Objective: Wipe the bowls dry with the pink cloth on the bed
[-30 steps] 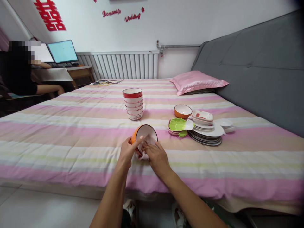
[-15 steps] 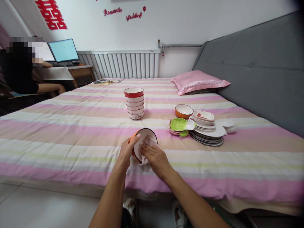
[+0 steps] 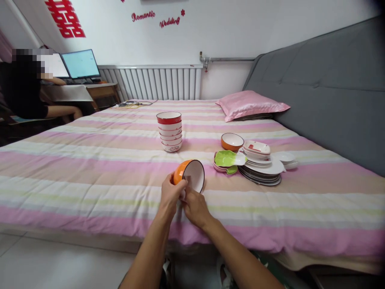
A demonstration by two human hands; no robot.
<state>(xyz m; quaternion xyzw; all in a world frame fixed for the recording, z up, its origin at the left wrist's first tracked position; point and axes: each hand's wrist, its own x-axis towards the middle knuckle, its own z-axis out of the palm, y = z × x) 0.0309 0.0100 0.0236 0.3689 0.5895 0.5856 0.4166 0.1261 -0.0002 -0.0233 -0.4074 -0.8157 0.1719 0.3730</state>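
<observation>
Probably for access, the left hand (image 3: 170,192) grasps the bowl (image 3: 196,173) tilted near the bed's front edge (image 3: 105,225); the right hand (image 3: 194,206) clutches cloth (image 3: 182,195).

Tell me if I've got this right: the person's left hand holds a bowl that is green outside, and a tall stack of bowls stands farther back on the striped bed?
Not quite: the bowl in the left hand is orange outside, not green, as the head view shows. The rest is right: a tall stack of bowls stands farther back on the striped bed.
</observation>
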